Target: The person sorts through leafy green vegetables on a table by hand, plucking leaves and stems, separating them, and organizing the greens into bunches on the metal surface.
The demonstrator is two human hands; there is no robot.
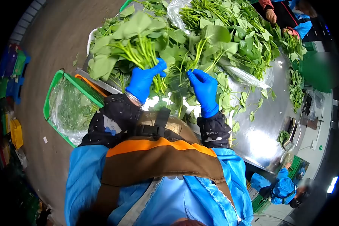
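My left hand (144, 81), in a blue glove, is wrapped round a thick bunch of leafy green stems (137, 51), whose broad leaves fan out up and to the left. To its right, my right hand (204, 88), gloved the same way, pinches a few thin stems (198, 56) with leaves at their upper ends. Both hands are over the near edge of a metal table (258, 137). Loose greens (248, 45) are heaped behind and beside them, partly on clear plastic (248, 77).
A green crate (51, 96) lined with plastic holds greens at the left, beside an orange crate edge (90, 84). A co-worker's hands (271, 16) are at the upper right by more greens. Another person in blue (283, 188) is at the lower right.
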